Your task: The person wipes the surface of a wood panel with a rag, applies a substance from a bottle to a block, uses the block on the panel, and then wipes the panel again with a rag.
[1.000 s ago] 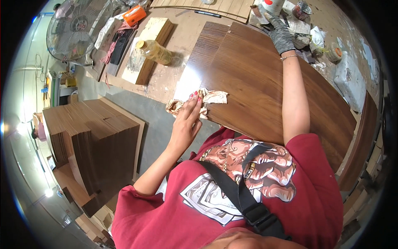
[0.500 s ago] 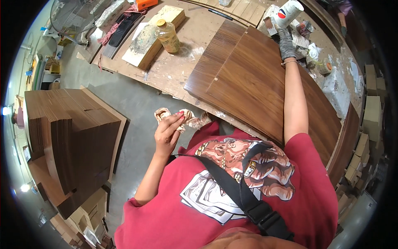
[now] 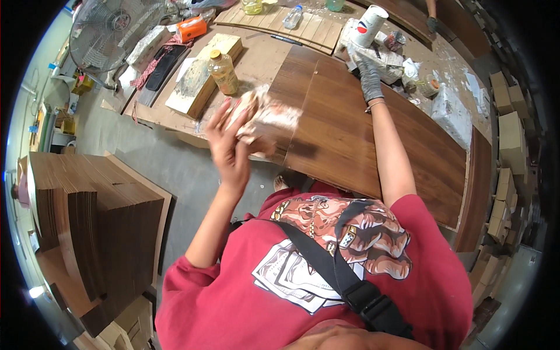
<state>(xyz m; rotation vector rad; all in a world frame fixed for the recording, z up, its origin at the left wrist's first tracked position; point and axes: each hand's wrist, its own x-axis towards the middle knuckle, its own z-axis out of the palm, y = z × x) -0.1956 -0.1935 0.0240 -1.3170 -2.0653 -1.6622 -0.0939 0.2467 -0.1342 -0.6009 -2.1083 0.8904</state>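
My bare left hand, smeared by motion, is closed on a crumpled cream-and-brown rag above the near left edge of a dark brown wood-grain board. My right hand wears a grey glove and reaches across the board to its far edge. Its fingers curl down beside a paint-stained white block, at a small dark thing I cannot make out. Just beyond the fingers stands a white paper cup, tilted, with a smeared can to its right.
A yellow-capped bottle stands by a pale wooden block on the workbench. A marker lies behind the board. A fan is at far left; stacked brown panels stand left on the floor. Another person's gloved hand shows far right.
My left hand has risen with the rag, from beside the bench to over the board's left end. The view has shifted; my right hand remains by the cup at the far edge.
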